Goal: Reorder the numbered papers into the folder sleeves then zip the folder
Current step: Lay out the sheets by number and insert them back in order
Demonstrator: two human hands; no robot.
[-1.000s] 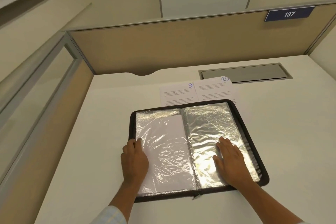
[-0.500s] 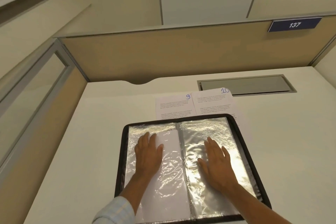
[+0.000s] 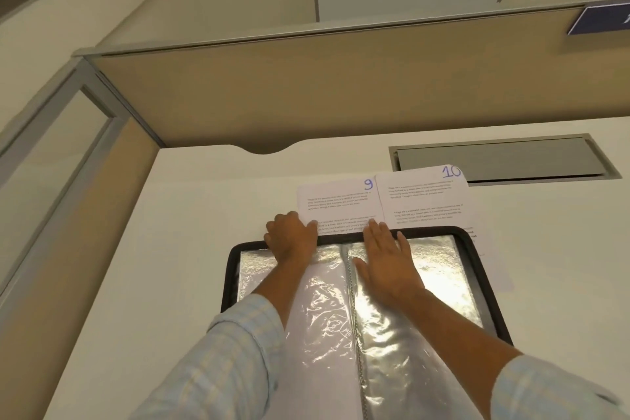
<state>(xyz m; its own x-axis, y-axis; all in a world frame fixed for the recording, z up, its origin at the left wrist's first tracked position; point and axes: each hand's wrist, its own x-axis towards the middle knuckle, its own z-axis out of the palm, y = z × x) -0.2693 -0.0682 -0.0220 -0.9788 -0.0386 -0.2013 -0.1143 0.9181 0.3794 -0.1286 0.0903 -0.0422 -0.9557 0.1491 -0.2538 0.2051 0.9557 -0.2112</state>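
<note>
Paper 9 [image 3: 337, 201] apparently at left grip [image 3: 290, 236]

The black zip folder [image 3: 229, 283] lies open flat on the counter [image 3: 170, 283], its crinkled clear sleeves [image 3: 443, 276] facing up. Beyond its far edge lie paper 9 [image 3: 337, 201] and paper 10 [image 3: 422, 198], side by side, partly under it.

You are at an office cubicle: tan partition [image 3: 306, 92] behind the white surface [image 3: 204, 215], glass side panel [image 3: 51, 164], grey cable hatch [image 3: 494, 160], blue plate [image 3: 600, 19] on the partition.
</note>
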